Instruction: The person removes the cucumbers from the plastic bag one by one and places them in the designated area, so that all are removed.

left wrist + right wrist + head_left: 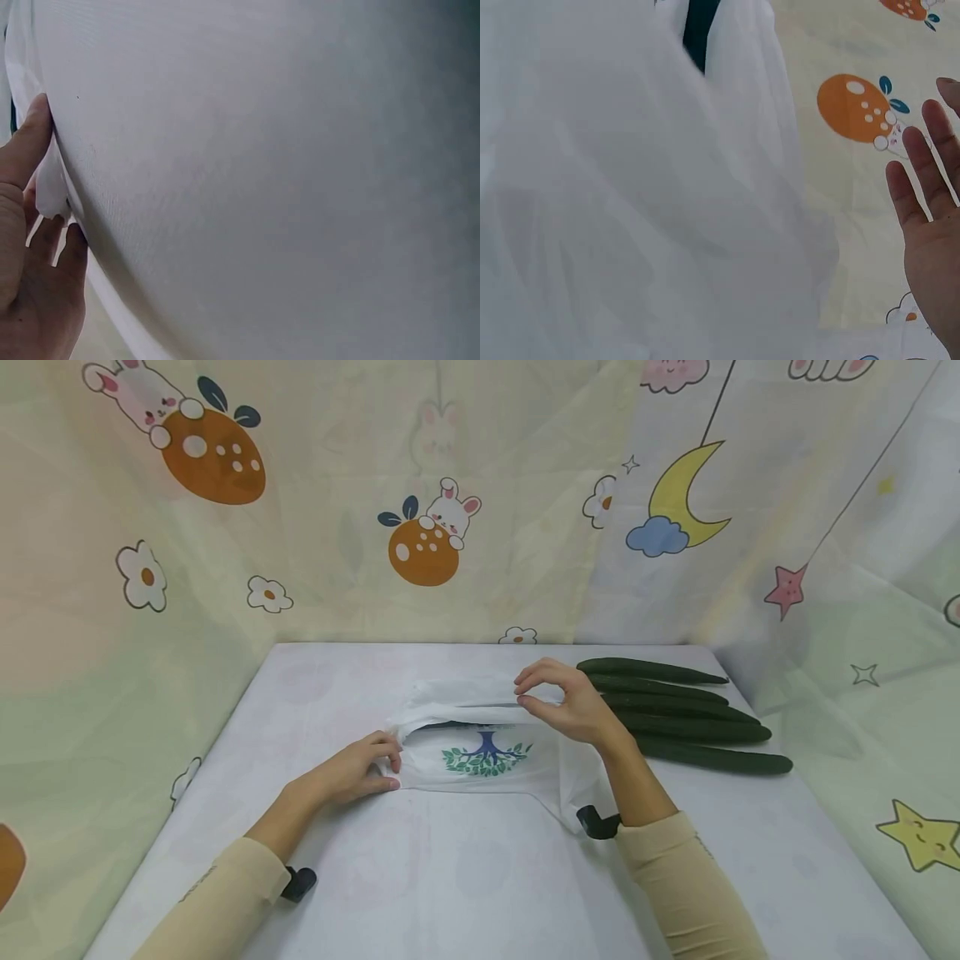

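A white plastic bag (435,768) with a green and blue tree print, upside down to me, lies mid-table. Its mouth gapes slightly at the far side, and a dark green strip (700,34) shows through the opening in the right wrist view. My left hand (356,768) pinches the bag's left end, thumb on the near side, with a white fold between thumb and fingers in the left wrist view. Above the bag's far right part, my right hand (566,697) hovers with bent, loose fingers and nothing in them. The right wrist view shows those fingers (911,191) spread, apart from the bag.
Several long dark green cucumbers (712,757) lie side by side at the right of the table, close beyond my right wrist. Printed cloth (322,527) with cartoon rabbits and flowers walls the white table (450,893) at the back and sides.
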Motion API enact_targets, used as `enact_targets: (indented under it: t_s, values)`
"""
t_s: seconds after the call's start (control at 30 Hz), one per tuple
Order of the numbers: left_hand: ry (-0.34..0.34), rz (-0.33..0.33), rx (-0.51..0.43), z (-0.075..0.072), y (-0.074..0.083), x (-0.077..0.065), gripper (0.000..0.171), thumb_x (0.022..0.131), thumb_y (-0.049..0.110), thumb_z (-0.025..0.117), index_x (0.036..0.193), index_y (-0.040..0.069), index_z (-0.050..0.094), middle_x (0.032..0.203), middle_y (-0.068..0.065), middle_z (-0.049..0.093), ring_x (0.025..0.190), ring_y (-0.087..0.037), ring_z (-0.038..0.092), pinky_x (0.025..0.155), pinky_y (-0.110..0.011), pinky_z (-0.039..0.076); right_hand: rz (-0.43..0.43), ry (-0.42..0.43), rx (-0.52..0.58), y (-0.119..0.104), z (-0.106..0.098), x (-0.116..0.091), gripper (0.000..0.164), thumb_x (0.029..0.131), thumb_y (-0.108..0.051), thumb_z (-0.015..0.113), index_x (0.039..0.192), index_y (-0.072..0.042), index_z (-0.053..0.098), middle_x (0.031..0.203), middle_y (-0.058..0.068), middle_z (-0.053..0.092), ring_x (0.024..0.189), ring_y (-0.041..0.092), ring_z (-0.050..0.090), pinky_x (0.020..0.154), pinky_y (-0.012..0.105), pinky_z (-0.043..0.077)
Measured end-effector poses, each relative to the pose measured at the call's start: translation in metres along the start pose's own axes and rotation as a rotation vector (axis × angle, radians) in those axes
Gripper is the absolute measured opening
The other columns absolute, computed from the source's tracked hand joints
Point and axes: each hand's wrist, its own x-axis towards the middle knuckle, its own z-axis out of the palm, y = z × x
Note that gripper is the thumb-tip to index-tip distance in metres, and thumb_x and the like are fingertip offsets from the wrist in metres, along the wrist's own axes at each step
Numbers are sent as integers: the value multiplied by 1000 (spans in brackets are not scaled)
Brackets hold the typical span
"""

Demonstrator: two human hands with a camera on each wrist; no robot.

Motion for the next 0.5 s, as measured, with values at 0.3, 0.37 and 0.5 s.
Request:
enact_targets:
  t_s: [0.3,0.37,0.5]
  values:
    - [-2,-17,-7,-1,0,-2,17,92,26,79,97,27,63,134,-2,56,129,-29,52,110,-51,41,-45,-123,59,3,21,4,20,93,-8,76,111,-15,73,115,1,68,112,18,61,101,46,51]
    - [-3,-13,-13,-1,1,-2,17,92,26,79,98,26,63,134,-2,56,130,-29,52,111,-51,41,-53,-152,50,4,27,4,20,93,-9,76,112,-14,73,115,-1,68,112,16,61,99,46,52]
    - [6,-2,-8,0,0,-1,17,93,27,78,99,26,63,134,-1,56,129,-28,53,109,-50,42,-57,-220,74,5,40,3,23,93,-7,74,116,-12,71,118,1,69,114,20,62,98,51,53]
